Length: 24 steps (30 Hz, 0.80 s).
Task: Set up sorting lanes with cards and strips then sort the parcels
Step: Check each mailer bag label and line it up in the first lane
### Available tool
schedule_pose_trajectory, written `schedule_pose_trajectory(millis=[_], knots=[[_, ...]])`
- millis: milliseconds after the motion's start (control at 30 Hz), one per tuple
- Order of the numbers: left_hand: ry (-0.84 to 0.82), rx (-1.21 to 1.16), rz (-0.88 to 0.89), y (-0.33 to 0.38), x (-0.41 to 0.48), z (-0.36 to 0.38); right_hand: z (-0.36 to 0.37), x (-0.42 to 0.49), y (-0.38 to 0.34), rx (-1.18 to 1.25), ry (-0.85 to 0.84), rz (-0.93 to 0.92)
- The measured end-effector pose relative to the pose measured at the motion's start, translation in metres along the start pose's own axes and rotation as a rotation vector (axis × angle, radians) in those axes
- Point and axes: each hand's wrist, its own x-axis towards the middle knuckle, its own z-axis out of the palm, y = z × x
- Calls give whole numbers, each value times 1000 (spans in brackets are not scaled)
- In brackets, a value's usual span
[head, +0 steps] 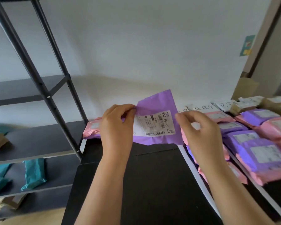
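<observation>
Your left hand [117,125] pinches the upper left edge of a purple parcel [156,101] and your right hand [199,132] curls round its right edge, holding it label towards you over the black tabletop [152,184]. To your right lie rows of pink and purple parcels [258,143], with handwritten cards [203,107] behind them.

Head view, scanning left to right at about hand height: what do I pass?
Teal parcel, shelf post, left hand, purple parcel, right hand, pink and purple parcel stacks.

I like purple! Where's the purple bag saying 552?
Mid head view: left hand and right hand hold the purple bag above the black table, left of the piles.
</observation>
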Motion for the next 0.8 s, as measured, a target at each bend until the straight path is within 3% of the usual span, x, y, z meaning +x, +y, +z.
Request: schedule_pose_trajectory(millis=[100,267,367,500,600,800], knots=[[-52,-64,-49,-6,-8,8,0,-16,2,-124,12,-18],[-140,-141,-196,-19,-38,31,-12,-40,13,-127,99,-11],[-164,-160,-359,-23,-59,50,-32,-46,23,-140,135,55],[-418,-257,-615,-19,-89,82,-66,-50,35,-25,178,169],[-516,-323,-641,0,-106,105,-97,-50,50,22,196,237],[-457,-333,-626,63,-136,156,-186,-45,104,42,251,359]])
